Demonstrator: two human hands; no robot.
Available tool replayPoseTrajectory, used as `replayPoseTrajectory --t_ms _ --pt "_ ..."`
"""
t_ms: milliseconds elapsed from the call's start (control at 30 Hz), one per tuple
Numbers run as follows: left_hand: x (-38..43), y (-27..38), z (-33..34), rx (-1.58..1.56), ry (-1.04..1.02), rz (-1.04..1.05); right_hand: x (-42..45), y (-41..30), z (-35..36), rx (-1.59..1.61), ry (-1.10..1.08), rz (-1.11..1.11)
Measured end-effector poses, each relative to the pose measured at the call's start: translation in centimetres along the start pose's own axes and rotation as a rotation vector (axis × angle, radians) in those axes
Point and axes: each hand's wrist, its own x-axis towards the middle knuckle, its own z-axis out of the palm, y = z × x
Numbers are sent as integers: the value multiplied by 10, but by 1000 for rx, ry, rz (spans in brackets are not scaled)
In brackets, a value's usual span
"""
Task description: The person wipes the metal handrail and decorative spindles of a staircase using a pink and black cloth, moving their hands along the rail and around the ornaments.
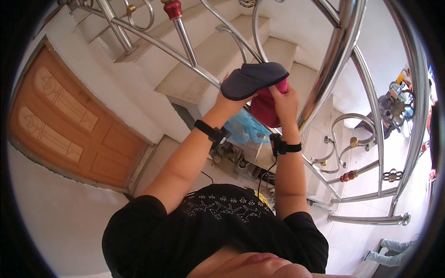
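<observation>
Up in front of me I hold a dark grey fabric piece (255, 80) with black edging, shaped like a shoe upper or slipper. A dark red fabric part (266, 107) hangs below it, with a brighter pink patch near my fingers. Whether grey and red are one article I cannot tell. My left hand (229, 103) grips the grey piece from beneath, most of its fingers hidden behind the cloth. With thumb and fingers, my right hand (288, 106) pinches the red and pink part at its right edge.
Stainless steel stair railing (205, 74) runs close beyond my hands, with pale steps (194, 87) behind it. Below hangs a blue plastic bag (243, 127) near cluttered items (240, 160). A wooden door (76, 121) stands left. At lower right, another person's legs (389, 252) show.
</observation>
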Motion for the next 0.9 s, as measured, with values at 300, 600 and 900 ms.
replayPoseTrajectory --t_ms 300,600,900 --pt "7 4 -3 133 -46 -10 -22 2 -2 -11 17 -26" --pt "13 22 -6 165 52 43 -15 -48 -10 44 131 -393" --pt "0 6 5 13 56 -43 -46 -3 9 -164 389 -406"
